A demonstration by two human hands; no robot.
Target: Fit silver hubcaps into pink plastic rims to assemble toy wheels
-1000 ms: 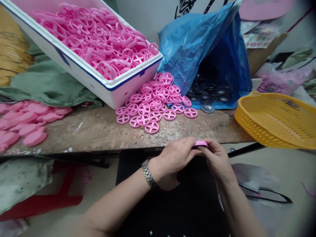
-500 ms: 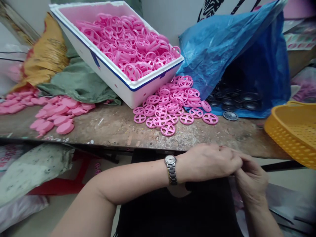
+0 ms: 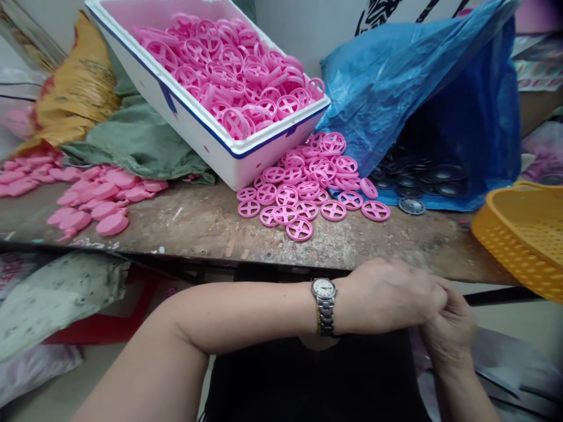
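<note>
At the bench's front edge, right of centre, my left hand (image 3: 389,295) reaches across my body with its back to the camera and its fingers curled. A metal-band watch (image 3: 324,289) is on that wrist. My right hand (image 3: 451,325) presses against the left fingertips, its own fingers bent. Whatever lies between the two hands is hidden. Beyond them, pink four-spoke wheel rings (image 3: 299,230) lie in a loose heap. A dark ridged disc (image 3: 411,206) rests right of that heap, by the mouth of the blue plastic bag (image 3: 373,76).
A tilted white foam box (image 3: 233,167) full of pink rings stands behind the heap. Flat round pink pieces (image 3: 112,223) are piled at left near a green cloth sack (image 3: 145,146). A yellow perforated basket (image 3: 501,234) sits at the right end of the wooden bench (image 3: 206,228).
My left hand has shifted a little to the right and now covers more of my right hand's fingers. The rings, box and bag look undisturbed; the view has tilted slightly.
</note>
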